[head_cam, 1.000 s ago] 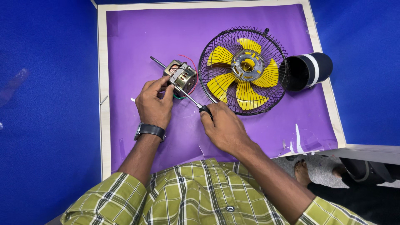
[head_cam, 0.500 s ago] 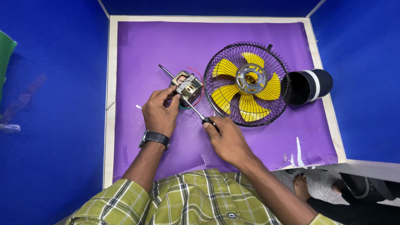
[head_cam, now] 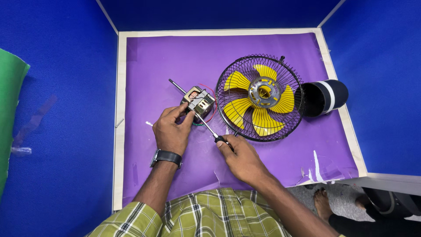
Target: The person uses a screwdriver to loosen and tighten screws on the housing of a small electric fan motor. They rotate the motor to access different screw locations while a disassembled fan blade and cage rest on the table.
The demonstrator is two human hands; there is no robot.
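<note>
My left hand pinches the motor on the bench. My right hand closes on the screwdriver, whose shaft slants up-left into the motor.

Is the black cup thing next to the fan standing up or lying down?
Lying down. The black housing rests on its side on the purple mat, its open mouth facing the fan cage.

1. The right hand sits lower and farther from the fan motor than a second ago, gripping the screwdriver by its handle end.
2. The view tilts: a green object now shows at the left edge.
</note>
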